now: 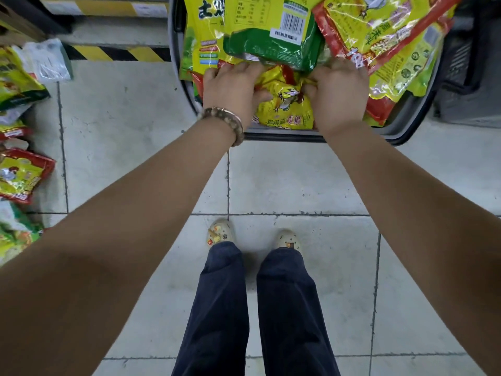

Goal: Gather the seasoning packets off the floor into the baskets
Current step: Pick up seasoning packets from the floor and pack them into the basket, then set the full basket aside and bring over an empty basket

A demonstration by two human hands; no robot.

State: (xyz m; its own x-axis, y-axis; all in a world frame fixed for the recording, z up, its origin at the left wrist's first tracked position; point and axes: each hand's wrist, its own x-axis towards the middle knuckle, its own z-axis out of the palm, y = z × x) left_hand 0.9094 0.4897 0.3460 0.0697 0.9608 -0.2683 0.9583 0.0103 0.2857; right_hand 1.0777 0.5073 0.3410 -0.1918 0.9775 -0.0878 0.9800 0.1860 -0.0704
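Pale grey floor tiles (135, 126) fill the view, with a black-and-yellow hazard stripe (113, 52) along the far edge. At the far centre sits a grey basket (284, 135), heaped with seasoning packets. A green packet (271, 47) with a barcode label lies on top, and a big red-edged packet (379, 36) hangs over the right rim.

Both your arms reach forward into the near end of that basket. Your left hand (233, 90), with a beaded bracelet (225, 118) on the wrist, has its fingers curled over the left side of a crumpled yellow packet (284, 109). Your right hand (336, 96) clasps the same packet from the right, thumb pressed against its edge. The packet sits between your hands, just inside the near rim and partly tucked under the green one.

More packets (21, 175) lie loose on the floor along the left edge, well apart from the basket. A second, dark basket (461, 63) stands just beside the grey one at the far right. Your pale shoes (221, 232) and dark trousers (225, 308) show at the near centre.
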